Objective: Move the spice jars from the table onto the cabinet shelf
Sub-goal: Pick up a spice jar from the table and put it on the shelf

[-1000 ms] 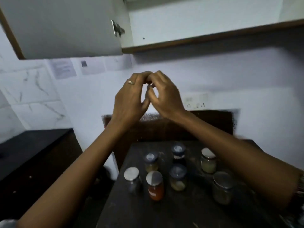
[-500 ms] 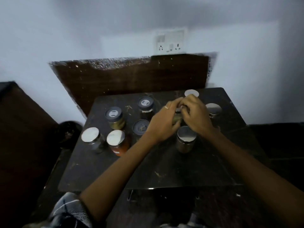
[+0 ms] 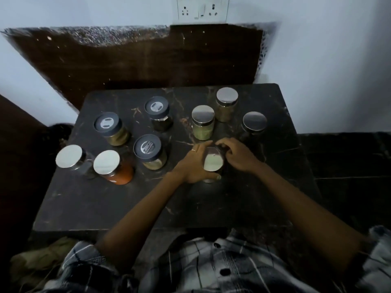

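Both hands [image 3: 213, 160] clasp one steel-lidded jar [image 3: 212, 163]; eight other jars [image 3: 202, 121] crowd the table [image 3: 127, 204].

nine jars [image 3: 202, 122] on table [image 3: 127, 199]

Nine spice jars stand on the table [image 3: 88, 208]: six with silver lids [image 3: 212, 162] and three with dark grey lids [image 3: 147, 147]. Two hands [image 3: 193, 166] are in view.

A dark stone table [image 3: 118, 199] carries nine upright spice jars [image 3: 202, 122].
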Action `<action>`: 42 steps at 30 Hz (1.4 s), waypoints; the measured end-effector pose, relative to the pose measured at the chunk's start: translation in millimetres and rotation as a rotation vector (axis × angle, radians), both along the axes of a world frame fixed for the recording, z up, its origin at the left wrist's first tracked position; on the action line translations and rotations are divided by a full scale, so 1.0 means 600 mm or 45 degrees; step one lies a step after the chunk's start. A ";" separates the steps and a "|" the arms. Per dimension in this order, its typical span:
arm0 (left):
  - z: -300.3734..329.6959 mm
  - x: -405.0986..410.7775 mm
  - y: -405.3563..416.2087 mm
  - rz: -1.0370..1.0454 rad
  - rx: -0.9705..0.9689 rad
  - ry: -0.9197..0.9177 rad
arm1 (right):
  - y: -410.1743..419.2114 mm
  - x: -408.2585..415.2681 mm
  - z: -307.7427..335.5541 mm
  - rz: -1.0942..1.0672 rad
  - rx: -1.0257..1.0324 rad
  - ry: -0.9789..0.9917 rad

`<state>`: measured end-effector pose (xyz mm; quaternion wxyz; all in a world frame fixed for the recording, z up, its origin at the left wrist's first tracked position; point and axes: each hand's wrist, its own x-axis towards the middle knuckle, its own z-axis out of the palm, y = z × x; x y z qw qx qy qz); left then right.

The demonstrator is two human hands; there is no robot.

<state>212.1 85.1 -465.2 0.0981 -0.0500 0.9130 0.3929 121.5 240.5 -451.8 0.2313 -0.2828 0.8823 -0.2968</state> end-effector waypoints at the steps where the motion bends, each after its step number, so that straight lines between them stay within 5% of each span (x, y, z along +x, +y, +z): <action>1: -0.007 0.003 -0.001 0.004 0.024 -0.024 | 0.001 -0.001 -0.006 0.015 0.033 -0.061; 14: -0.051 -0.020 -0.030 -0.082 0.266 -0.104 | -0.012 -0.012 -0.120 -0.039 0.274 -0.471; 17: -0.048 -0.024 -0.035 -0.091 0.293 -0.146 | -0.001 -0.019 -0.183 -0.037 0.154 -0.535; 21: -0.058 -0.027 -0.056 -0.113 0.294 -0.195 | -0.009 0.008 -0.089 -0.181 -0.035 -0.621; 31: 0.037 -0.063 -0.115 0.001 0.539 -0.031 | -0.047 -0.046 0.055 -0.032 -0.285 -0.778; 42: 0.281 -0.128 -0.167 0.116 0.674 0.521 | -0.119 -0.121 0.273 0.050 -0.690 -0.495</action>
